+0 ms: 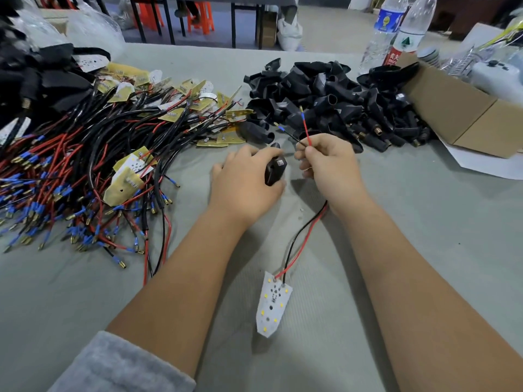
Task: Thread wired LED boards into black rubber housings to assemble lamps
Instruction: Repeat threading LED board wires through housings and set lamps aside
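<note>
My left hand (243, 182) grips one black rubber housing (275, 169) just above the table. Beside it, my right hand (329, 165) pinches the red and black wires (305, 131) of an LED board, their blue-sleeved tips pointing up and apart. Those wires run down under my right wrist to the white LED board (273, 305), which lies face up on the table between my forearms. The wire tips are close to the housing but outside it.
A heap of wired LED boards (99, 165) covers the left of the grey table. A pile of black rubber housings (334, 103) lies behind my hands. A cardboard box (464, 108) and two water bottles (396, 32) stand at the right rear.
</note>
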{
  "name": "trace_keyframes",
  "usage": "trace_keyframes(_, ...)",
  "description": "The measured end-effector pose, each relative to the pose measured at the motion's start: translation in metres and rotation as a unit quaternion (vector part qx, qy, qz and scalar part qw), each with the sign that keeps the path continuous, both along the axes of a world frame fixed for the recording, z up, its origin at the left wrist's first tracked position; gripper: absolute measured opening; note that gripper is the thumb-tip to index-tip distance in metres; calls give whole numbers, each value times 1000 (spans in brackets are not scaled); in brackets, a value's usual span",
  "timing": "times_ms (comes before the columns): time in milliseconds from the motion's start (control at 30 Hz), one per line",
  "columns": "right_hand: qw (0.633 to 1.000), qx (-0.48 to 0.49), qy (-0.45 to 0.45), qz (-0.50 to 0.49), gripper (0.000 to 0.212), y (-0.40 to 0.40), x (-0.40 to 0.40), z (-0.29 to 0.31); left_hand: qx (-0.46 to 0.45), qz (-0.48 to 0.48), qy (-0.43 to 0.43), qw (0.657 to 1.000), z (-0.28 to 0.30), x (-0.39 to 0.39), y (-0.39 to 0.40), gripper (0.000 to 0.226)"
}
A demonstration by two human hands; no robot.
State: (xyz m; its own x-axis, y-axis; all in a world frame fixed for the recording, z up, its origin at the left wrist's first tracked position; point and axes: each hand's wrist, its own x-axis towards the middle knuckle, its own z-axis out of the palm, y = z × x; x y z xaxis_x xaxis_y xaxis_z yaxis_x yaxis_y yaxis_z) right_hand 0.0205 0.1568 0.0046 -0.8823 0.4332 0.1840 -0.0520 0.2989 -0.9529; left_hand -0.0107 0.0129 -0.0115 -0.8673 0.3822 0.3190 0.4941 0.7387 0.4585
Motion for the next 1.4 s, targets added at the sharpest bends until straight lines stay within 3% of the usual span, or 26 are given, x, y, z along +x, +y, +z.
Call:
trace_keyframes(133,1000,0,-5,-2,18,-5,-1,-2,55,-22,-1,998,0,1,3,49)
trace_keyframes(200,1000,1,13,-5,14,-6,0,-2,142,14,-26,989,3,1,5,48)
trace_keyframes(267,999,18,32,-6,19,-6,2,-1,275,53,-90,956,7,1,4,46)
trace_keyframes(400,997,73,29,-5,27,-7,5,-1,492,53,-201,846,12,-2,2,32)
trace_keyframes(467,994,103,25,2,26,-9,5,-2,539,54,-231,809,12,-4,2,31)
trace_keyframes(633,989,135,48,27,22,-11,5,-4,585,36,-288,757,13,-4,2,33)
trace_keyframes(767,988,137,58,41,11,-12,5,-7,585,12,-284,759,14,-2,2,23)
trace_keyframes(1000,974,222,33,23,17,-13,7,-8,585,-9,-313,748,16,-1,0,14)
trace_keyframes(1200,983,180,28,-26,17,-10,7,-5,481,-65,-296,823,16,6,3,29)
trace_keyframes(1400,978,203,27,-42,17,-9,9,-3,462,-78,-267,842,14,5,1,53)
